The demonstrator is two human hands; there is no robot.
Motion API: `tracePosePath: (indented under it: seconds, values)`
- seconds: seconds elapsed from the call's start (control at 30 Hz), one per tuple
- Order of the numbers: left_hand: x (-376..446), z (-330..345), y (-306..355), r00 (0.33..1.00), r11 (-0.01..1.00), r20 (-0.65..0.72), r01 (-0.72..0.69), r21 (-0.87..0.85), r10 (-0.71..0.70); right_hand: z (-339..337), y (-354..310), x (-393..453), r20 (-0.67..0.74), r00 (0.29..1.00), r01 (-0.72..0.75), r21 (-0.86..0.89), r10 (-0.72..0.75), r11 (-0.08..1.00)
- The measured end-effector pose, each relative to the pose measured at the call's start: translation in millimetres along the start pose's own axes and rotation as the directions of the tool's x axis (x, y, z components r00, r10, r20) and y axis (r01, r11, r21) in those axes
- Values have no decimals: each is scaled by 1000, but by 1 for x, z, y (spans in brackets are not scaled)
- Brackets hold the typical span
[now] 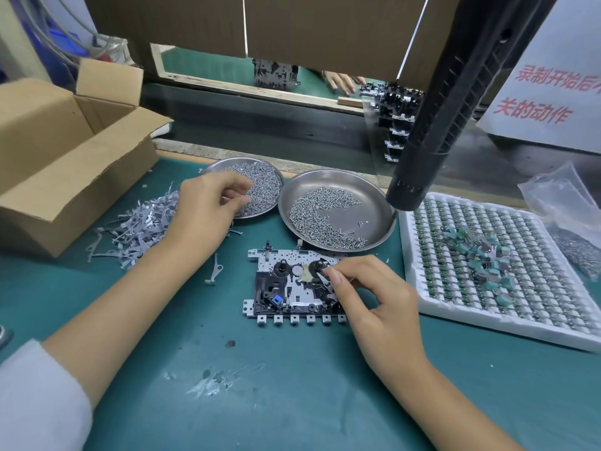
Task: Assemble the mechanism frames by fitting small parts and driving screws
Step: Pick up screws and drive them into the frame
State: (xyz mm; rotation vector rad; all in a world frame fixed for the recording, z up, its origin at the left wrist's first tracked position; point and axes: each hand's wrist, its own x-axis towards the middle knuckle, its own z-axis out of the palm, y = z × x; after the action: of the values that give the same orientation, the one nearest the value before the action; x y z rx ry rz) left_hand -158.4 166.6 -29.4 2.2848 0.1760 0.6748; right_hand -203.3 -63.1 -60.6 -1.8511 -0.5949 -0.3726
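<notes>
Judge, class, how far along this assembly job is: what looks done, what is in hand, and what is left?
Done: the mechanism frame on the green mat already carries gears and black parts. In hand: the right hand pinches a small lever onto the frame; the left hand picks in the left screw dish. Left: driving screws, since the hanging screwdriver is untouched.

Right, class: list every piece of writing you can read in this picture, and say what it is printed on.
"录制开始后": red characters, top line on the white sign, cut off by the picture's right edge.
"关的动作": red characters, second line on the same sign.
Small white marks on the black cylinder: too small to read.
</notes>
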Motion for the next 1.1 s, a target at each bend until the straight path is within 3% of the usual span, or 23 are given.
tracePosePath:
  seconds: [0.13, 0.3, 0.4, 0.47, 0.53, 0.83, 1.03, 1.1]
  values:
    - [-8, -2, 9, 994, 994, -9, -110, 15, 110, -1, -1, -1, 1, 1000, 16, -26, -16, 1000]
    - [-22, -5, 8, 999, 982, -31, -23, -186, 17, -9, -8, 29, -31, 998, 51, -233, -60, 971]
    - [-26, -2, 9, 994, 920, 0, 102, -379, -110, -14, -2, 65, 115, 986, -45, -511, 120, 859]
    - [-28, 0, 12, 984, 858, 17, 164, -487, -178, -10, 5, 83, 220, 926, -82, -679, 308, 729]
    - [-29, 0, 14, 982, 835, 18, 169, -524, -187, -4, 9, 93, 241, 878, -116, -731, 414, 673]
    - [-46, 9, 34, 991, 763, 104, 128, -633, -79, -5, 16, 89, 170, 924, -158, -647, 343, 746]
    - [-60, 15, 41, 993, 800, 119, 79, -594, -10, -12, 15, 84, 81, 969, -167, -483, 234, 859]
    - [-62, 16, 42, 994, 799, 109, 71, -597, -7, -14, 12, 81, 44, 966, -224, -352, 255, 909]
